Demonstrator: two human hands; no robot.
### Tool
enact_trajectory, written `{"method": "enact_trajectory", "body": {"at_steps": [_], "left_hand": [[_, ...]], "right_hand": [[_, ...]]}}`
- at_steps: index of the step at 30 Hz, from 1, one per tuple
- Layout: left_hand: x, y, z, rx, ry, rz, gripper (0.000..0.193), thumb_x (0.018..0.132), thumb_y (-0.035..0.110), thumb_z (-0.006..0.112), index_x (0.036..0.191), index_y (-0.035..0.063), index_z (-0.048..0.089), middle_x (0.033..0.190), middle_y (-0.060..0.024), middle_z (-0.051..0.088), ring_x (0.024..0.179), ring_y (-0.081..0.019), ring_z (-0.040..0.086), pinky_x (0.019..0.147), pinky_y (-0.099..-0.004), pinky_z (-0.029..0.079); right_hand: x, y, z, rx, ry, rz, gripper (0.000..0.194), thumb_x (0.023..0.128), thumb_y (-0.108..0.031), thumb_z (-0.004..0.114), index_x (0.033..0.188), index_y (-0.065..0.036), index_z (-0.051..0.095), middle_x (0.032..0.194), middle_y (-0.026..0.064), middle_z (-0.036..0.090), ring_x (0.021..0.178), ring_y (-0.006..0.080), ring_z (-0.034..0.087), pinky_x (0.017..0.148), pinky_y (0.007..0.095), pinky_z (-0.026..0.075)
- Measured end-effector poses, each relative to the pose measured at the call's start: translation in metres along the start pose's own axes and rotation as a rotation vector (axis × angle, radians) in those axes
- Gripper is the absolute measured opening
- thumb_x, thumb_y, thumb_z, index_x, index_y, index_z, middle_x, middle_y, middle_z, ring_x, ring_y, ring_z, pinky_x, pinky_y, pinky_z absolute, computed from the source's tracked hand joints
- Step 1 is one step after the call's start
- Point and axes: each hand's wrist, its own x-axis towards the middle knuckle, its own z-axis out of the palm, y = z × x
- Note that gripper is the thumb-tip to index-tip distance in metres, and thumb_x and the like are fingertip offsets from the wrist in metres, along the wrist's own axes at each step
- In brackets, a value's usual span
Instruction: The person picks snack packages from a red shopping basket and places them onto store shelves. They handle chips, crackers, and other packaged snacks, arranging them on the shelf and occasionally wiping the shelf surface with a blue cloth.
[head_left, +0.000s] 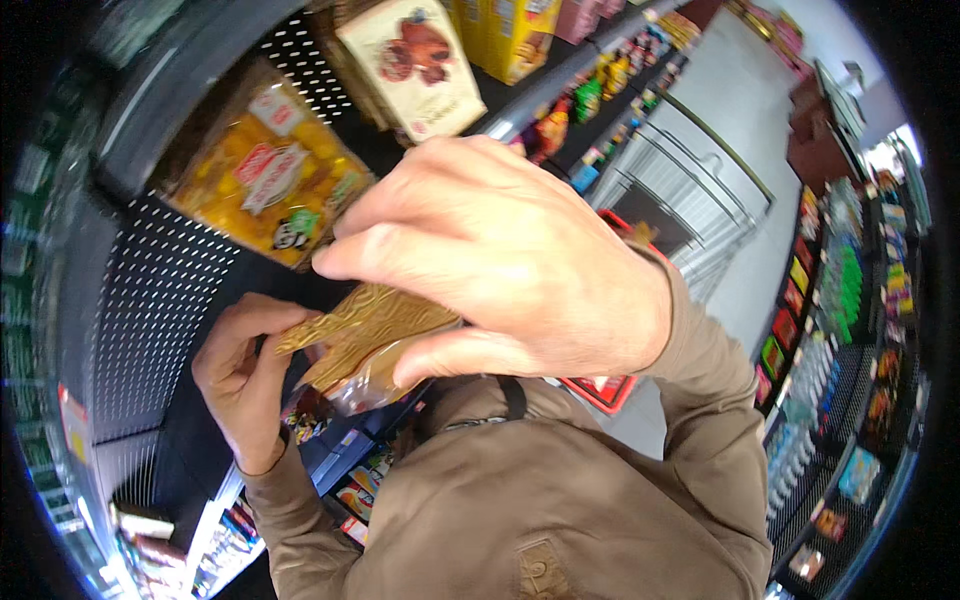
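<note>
My left hand (244, 379) pinches one end of a gold patterned package with clear plastic (375, 330) between thumb and fingertips. Above it is my right hand (495, 259), back of the hand up, with the package passing between its thumb and fingers. The right palm hides the package's other end. Just beyond the right fingertips, a clear bag of yellow food (259, 187) with red and white labels stands on the dark shelf. Whether those fingertips touch that bag, I cannot tell.
A cream box with a printed food picture (416, 71) and yellow boxes (510, 34) share the shelf. A perforated metal back panel (161, 322) rises at left. Behind my right arm are a red basket (607, 394) and a wire rack (675, 180). Stocked shelves (840, 277) line the right.
</note>
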Motion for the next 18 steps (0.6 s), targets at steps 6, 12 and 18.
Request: {"method": "enact_trajectory", "body": {"at_steps": [6, 12, 18], "left_hand": [[0.035, -0.014, 0.092, -0.148, -0.211, 0.005, 0.017, 0.091, -0.013, 0.062, 0.1, -0.0027, 0.072, 0.096, -0.0093, 0.073, 0.09, -0.0158, 0.069, 0.082, -0.0273, 0.053], [0.06, -0.033, 0.165, -0.183, -0.352, 0.112, 0.015, 0.099, -0.002, 0.064, 0.11, 0.0, 0.074, 0.103, -0.0076, 0.073, 0.095, -0.0119, 0.068, 0.084, -0.0266, 0.052], [0.039, -0.065, 0.195, -0.234, -0.473, -0.077, 0.023, 0.102, 0.005, 0.063, 0.124, 0.0001, 0.067, 0.113, -0.0083, 0.074, 0.098, -0.0116, 0.068, 0.086, -0.0273, 0.053]], "right_hand": [[-0.048, 0.0, -0.036, -0.38, -0.362, 0.238, 0.03, 0.078, -0.023, 0.076, 0.104, -0.012, 0.065, 0.09, 0.0017, 0.057, 0.092, 0.0226, 0.059, 0.08, 0.0354, 0.052], [-0.105, 0.01, -0.064, -0.493, -0.265, 0.4, 0.013, 0.081, -0.018, 0.072, 0.088, -0.011, 0.064, 0.083, 0.0039, 0.058, 0.08, 0.0249, 0.059, 0.066, 0.0375, 0.053], [-0.179, 0.009, -0.083, -0.47, -0.236, 0.784, 0.015, 0.091, -0.017, 0.071, 0.093, -0.004, 0.064, 0.081, 0.0131, 0.061, 0.079, 0.0356, 0.063, 0.066, 0.0445, 0.052]]}}
